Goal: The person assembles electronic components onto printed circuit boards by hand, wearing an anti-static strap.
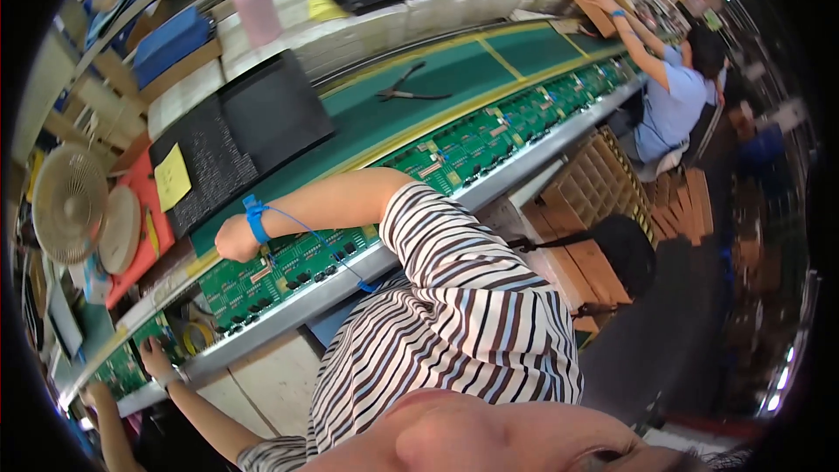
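Observation:
My right hand, with a blue wrist strap and cord, is over the left part of a row of green circuit boards. Its fingers are curled in; whatever they hold is hidden. Farther left, my left hand is at the edge of a green circuit board, by a dark strip. Its fingers look bent together, and I cannot make out what is in them. A roll of yellow tape lies close by. The boards stretch along the metal rail to the far right, carrying black and pale components.
Pliers lie open on the green belt. Beyond are black trays, a pink bottle, a blue bin and a fan. A co-worker's hand is at the lower left; another person works at the far right, beside partitioned cardboard.

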The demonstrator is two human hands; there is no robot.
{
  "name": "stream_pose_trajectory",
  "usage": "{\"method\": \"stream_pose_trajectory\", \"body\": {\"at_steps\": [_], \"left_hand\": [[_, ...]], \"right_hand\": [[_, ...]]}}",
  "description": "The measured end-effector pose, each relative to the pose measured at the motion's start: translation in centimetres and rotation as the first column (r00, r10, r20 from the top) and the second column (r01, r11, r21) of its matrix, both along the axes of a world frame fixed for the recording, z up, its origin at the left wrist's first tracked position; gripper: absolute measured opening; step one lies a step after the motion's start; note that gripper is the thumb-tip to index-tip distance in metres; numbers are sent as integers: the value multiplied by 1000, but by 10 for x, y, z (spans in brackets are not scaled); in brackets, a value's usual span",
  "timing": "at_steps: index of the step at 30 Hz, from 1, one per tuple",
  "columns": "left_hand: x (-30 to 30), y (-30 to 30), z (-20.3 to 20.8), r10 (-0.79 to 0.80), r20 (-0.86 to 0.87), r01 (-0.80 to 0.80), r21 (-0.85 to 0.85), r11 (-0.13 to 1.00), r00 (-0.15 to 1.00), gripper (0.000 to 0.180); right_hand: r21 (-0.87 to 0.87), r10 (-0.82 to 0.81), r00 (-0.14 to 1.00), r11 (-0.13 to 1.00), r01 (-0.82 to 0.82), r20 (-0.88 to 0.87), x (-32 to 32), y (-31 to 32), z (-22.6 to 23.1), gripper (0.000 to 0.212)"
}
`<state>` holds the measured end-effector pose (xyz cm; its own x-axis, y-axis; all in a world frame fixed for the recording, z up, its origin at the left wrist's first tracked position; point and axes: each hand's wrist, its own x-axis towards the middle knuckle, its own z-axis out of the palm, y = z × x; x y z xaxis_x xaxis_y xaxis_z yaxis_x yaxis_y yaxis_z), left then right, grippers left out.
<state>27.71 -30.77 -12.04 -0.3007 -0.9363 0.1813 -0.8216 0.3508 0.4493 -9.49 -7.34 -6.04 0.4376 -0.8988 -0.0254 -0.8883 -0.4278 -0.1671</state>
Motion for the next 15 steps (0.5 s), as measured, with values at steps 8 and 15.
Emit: {"method": "stream_pose_trajectory", "body": {"at_steps": [8, 15], "left_hand": [[-45, 63, 25, -130, -177, 146, 84, 986, 976, 27], [-83, 111, 38, -246, -289, 297, 147, 943, 925, 26]], "right_hand": [[68, -61, 998, 996, 58, 31, -23, 24, 9, 17], [47, -62, 997, 997, 60, 49, -40, 39, 12, 12]]}}
